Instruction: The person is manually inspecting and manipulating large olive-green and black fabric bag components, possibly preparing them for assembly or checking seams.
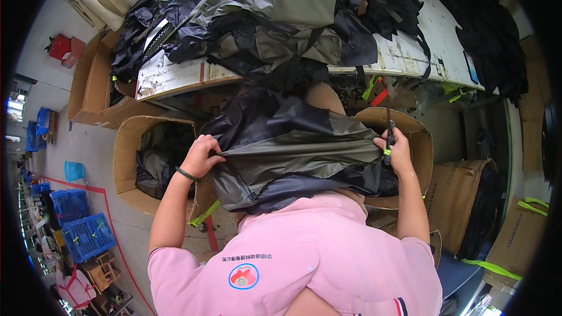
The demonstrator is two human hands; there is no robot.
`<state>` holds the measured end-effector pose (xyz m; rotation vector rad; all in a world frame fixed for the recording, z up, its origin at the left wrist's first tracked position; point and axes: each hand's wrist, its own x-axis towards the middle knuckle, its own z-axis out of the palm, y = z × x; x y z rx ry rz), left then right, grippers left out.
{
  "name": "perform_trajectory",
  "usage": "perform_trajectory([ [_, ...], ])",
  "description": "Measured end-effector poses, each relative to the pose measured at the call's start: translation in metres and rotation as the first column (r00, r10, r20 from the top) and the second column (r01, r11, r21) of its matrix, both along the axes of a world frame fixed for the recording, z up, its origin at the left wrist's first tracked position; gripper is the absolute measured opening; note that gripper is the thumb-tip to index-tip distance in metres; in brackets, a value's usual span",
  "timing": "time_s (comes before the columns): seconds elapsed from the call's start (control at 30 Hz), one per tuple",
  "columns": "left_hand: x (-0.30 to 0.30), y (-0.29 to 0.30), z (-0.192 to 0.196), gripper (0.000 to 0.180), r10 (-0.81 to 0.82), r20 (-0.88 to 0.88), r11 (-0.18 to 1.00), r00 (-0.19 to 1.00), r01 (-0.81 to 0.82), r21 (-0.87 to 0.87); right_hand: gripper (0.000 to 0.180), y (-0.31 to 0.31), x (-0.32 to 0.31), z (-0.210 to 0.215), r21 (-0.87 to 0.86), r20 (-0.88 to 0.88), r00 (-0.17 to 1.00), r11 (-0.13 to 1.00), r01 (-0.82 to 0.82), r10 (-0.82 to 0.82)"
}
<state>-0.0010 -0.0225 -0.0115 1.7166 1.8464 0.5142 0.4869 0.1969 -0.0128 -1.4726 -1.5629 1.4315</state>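
Note:
Across my lap lies a piece of thin, shiny cloth, dark olive-grey and black with seams. It is pulled taut between my two hands, with folds running from one to the other. My left hand pinches its left edge between thumb and fingers. At the right edge, my right hand pinches the cloth and also holds a small dark cutting tool, which looks like scissors or snips, its narrow tip pointing away from me. A yellow-green bit shows on the tool. The lower part of the cloth hangs over my lap.
Ahead stands a worn white table heaped with dark cloth pieces. An open cardboard box with dark cloth is at my left; another box is by my right hand. Blue crates stand on the floor far left.

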Motion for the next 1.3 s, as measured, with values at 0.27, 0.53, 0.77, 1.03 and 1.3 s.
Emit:
perform_trajectory([
  [0.27,-0.002,-0.037,0.016,0.025,0.157,0.202,0.983,0.967,-0.173,0.065,0.029,-0.002,0.097,0.015,0.286,0.375,0.877,0.938,0.198,-0.300],
  [0.53,0.009,-0.023,0.022,0.023,0.056,0.101,0.981,0.993,-0.073,0.177,0.027,0.011,-0.116,0.056,0.505,0.455,0.747,0.550,-0.665,0.486],
  [0.77,0.011,-0.018,0.014,0.019,0.033,0.127,0.981,0.991,-0.056,0.187,0.029,0.050,-0.140,-0.021,0.445,0.667,0.627,0.461,-0.768,0.401],
  [1.03,0.003,0.004,-0.024,0.027,0.076,0.345,0.996,0.936,-0.090,0.025,0.026,0.048,-0.039,0.024,0.194,0.301,0.893,0.895,-0.401,0.335],
  [1.3,0.020,0.040,-0.023,0.024,-0.096,0.274,0.992,0.957,0.068,0.108,0.048,0.028,-0.048,0.064,0.224,0.669,0.688,0.806,-0.548,0.282],
])
